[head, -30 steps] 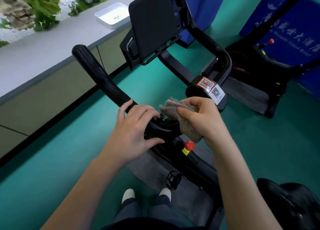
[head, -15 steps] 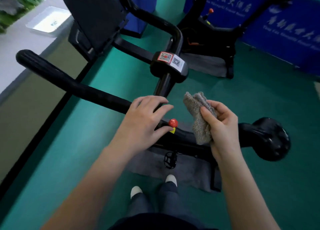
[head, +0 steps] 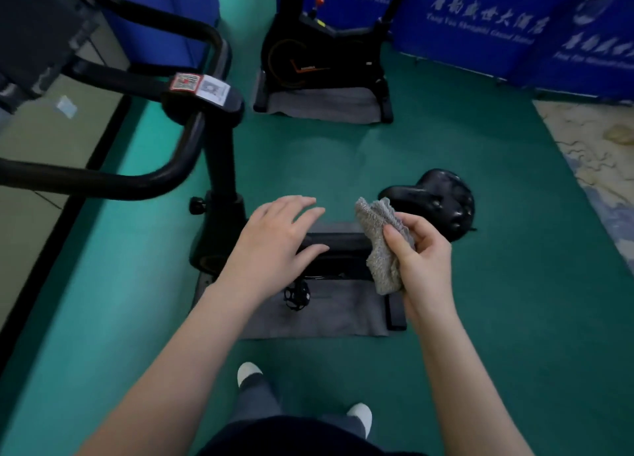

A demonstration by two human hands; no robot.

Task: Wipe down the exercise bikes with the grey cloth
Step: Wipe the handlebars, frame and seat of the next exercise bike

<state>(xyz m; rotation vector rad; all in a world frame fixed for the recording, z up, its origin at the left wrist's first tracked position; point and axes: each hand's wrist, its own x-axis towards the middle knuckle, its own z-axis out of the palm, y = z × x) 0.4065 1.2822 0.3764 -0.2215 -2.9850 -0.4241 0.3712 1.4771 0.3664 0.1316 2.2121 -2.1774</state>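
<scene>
We look down on our two hands over the near exercise bike (head: 219, 236). Our right hand (head: 423, 253) is closed around the grey cloth (head: 380, 243), thumb pressed on its front, cloth bunched and hanging just left of the black saddle (head: 435, 201), not touching the frame that we can tell. Our left hand (head: 278, 236) is open, fingers spread, palm down, holding nothing, hovering above the bike's frame. Black handlebars (head: 144, 177) loop far left, with a QR sticker (head: 200, 86) on the stem. A pedal (head: 296, 294) shows below the left hand, above a grey mat (head: 329, 315) on the green floor (head: 497, 284). A second exercise bike (head: 319, 54) stands far centre on its own mat, against blue banners (head: 497, 20). White shoes (head: 248, 371) near bottom.
</scene>
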